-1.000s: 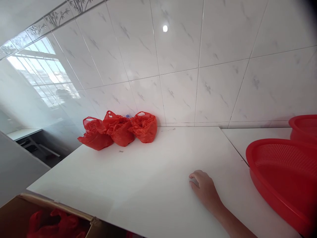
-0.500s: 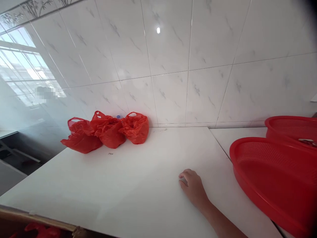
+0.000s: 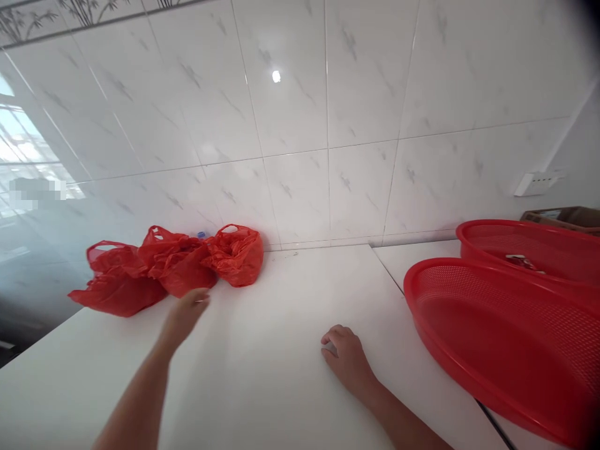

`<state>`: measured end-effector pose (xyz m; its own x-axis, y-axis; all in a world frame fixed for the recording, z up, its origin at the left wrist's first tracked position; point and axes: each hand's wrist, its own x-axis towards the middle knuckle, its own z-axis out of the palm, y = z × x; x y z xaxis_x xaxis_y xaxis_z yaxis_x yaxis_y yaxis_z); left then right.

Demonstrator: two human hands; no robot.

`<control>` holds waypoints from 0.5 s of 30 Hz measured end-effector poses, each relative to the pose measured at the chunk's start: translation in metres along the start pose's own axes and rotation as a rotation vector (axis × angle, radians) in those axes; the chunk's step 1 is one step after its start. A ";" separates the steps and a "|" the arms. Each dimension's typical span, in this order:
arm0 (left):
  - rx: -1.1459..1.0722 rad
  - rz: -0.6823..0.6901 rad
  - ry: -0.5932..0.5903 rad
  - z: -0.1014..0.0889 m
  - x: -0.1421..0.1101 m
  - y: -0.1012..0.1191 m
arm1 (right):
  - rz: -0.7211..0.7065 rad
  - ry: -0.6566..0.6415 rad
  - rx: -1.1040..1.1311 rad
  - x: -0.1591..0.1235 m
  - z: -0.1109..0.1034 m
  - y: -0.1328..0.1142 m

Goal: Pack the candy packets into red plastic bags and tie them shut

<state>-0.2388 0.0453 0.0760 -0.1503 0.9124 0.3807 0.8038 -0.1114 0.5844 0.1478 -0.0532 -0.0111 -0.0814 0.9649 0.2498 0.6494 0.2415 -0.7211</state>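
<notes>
We found three red bags (image 3: 185,272) along the back edge of the surface (image 3: 262,381), presumably propped by the wall (image 3: 300,194). The left hand (image 3: 190,305), blurred near them, we could not judge; the right hand (image 3: 344,356), half-curled, visibly empty, lay nearer the right edge.

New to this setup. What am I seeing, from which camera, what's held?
No machine here: a person works bare-handed, seen by a camera on their head looking forward and down. On the white table stand three crumpled red plastic bags with loop handles, by the white tiled wall. To the right are two rounded red plastic baskets with mesh sides. The left hand, blurred, is near the bags; whether it holds anything is unclear. The right hand, fingers curled, shows nothing in its grip.
</notes>
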 end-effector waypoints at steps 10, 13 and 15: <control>0.111 0.263 -0.280 0.201 -0.054 0.097 | 0.381 -0.009 0.344 -0.081 -0.060 0.009; 0.078 0.273 -0.291 0.202 -0.053 0.094 | 0.486 0.022 0.514 -0.124 -0.087 0.038; 0.048 0.248 -0.283 0.199 -0.050 0.091 | 0.583 0.215 0.599 -0.148 -0.104 0.057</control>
<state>-0.0438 0.0682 -0.0322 0.2121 0.9334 0.2895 0.8226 -0.3305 0.4627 0.2753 -0.1930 -0.0215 0.3246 0.9260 -0.1926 0.0303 -0.2137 -0.9764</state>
